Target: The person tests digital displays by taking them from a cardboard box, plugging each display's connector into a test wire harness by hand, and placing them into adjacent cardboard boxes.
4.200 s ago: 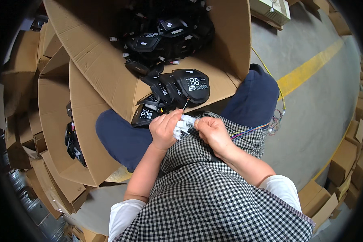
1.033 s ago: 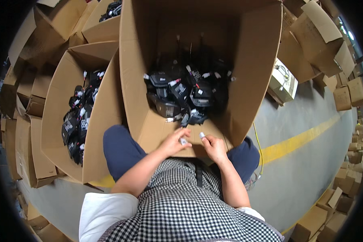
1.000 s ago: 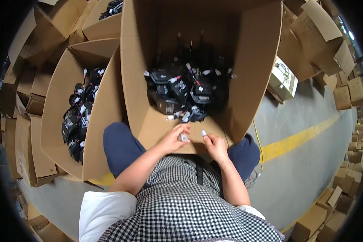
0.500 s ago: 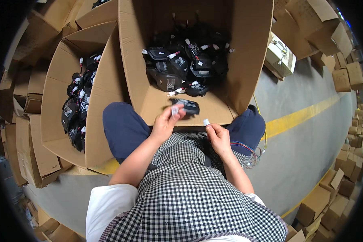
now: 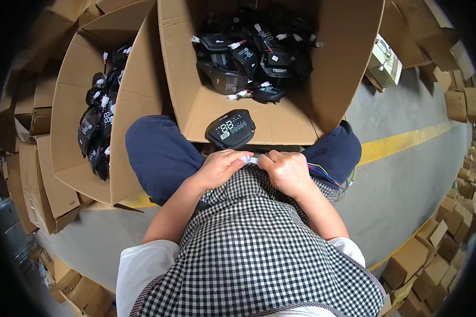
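Note:
My left hand [image 5: 223, 169] pinches a white plug connector [image 5: 244, 158] between thumb and fingers. Against it, my right hand [image 5: 286, 171] grips a second white connector [image 5: 254, 160]; the two connectors meet end to end between my hands. Coloured wires [image 5: 324, 174] run out from beside my right hand over my right knee. Just beyond my left hand, a black display unit [image 5: 230, 129] lies face up on the cardboard flap, its screen lit with white digits and symbols. Its cable is mostly hidden by my left hand.
Ahead stands an open cardboard box [image 5: 322, 113] holding a pile of black display units [image 5: 246, 55] with white plugs. Another box [image 5: 69, 132] at the left holds more units. A pale metal device [image 5: 384, 63] sits beyond on the right, and stacked cartons [image 5: 407, 259] line the right edge.
My hands have come together, joining the two connectors end to end. The display unit, tilted and dark before, now lies flat with its screen lit.

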Available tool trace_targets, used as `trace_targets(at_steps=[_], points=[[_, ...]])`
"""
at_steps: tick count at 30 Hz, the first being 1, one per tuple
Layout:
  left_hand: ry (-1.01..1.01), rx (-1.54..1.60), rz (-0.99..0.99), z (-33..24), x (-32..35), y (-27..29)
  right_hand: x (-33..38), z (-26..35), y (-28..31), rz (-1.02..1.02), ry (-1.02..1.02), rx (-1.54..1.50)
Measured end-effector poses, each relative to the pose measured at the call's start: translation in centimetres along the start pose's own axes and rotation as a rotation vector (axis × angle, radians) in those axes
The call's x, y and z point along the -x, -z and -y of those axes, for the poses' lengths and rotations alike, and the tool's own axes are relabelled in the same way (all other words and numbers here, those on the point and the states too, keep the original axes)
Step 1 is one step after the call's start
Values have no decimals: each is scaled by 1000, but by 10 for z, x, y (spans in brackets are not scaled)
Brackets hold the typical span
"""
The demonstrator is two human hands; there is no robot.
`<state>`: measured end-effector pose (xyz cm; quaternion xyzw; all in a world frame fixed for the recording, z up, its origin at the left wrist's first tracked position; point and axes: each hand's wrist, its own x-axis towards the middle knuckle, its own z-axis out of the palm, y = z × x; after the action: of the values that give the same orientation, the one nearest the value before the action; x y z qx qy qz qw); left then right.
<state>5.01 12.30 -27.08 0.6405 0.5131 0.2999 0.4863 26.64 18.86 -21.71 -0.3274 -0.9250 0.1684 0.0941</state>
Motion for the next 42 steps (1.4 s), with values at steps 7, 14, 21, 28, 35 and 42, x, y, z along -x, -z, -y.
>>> trace_targets(at_steps=[7, 14, 21, 28, 35, 42], points=[[-4, -233, 73, -1, -7, 6, -10, -7, 2, 76, 15, 15], [-58, -201, 38, 7, -12, 9, -32, -22, 7, 155, 110, -146], [-81, -259, 89, 5, -11, 14, -46, -21, -2, 503, 134, -233], [-32, -287, 130, 12, -13, 20, -64, -33, -13, 580, 94, -347], [173, -81, -309, -5, -5, 33, -123, -104, -80, 238, -407, -161], [309, -221, -481, 18, -20, 18, -153, -137, -189, 474, -467, -105]])
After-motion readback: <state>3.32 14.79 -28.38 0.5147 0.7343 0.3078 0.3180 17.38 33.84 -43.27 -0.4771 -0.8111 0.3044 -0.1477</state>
